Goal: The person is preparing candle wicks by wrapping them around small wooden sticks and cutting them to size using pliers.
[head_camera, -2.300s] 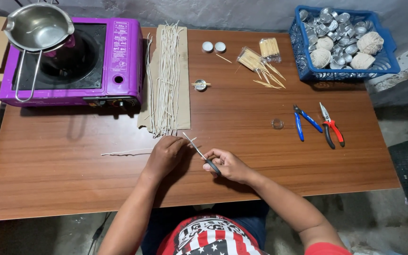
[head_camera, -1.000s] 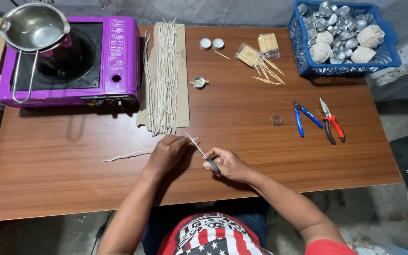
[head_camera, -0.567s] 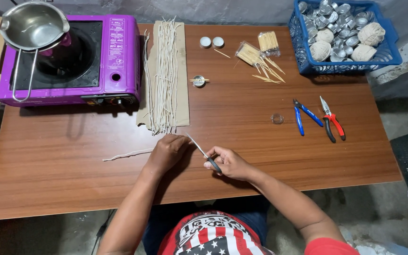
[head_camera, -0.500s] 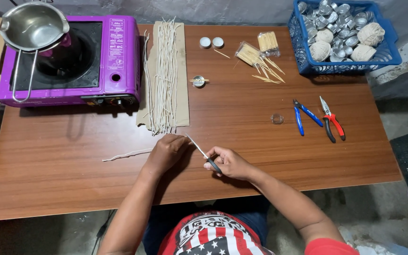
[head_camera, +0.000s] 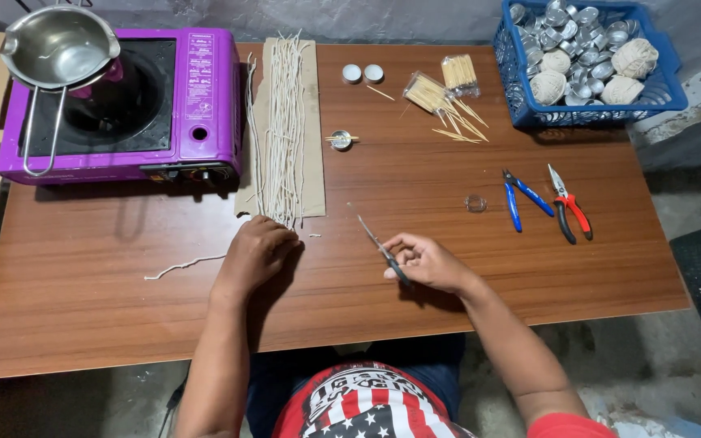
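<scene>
One stove, one pan, one basket holding three twine balls, two pliers, two toothpick packs, two white candles, one scissors.

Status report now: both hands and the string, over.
Left hand fisted on white string, flat on table. Right hand grips scissors, blades up, apart from string. Nothing between the hands.

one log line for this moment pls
left hand: on white string | right hand: holding scissors | string bundle on cardboard | table
</scene>
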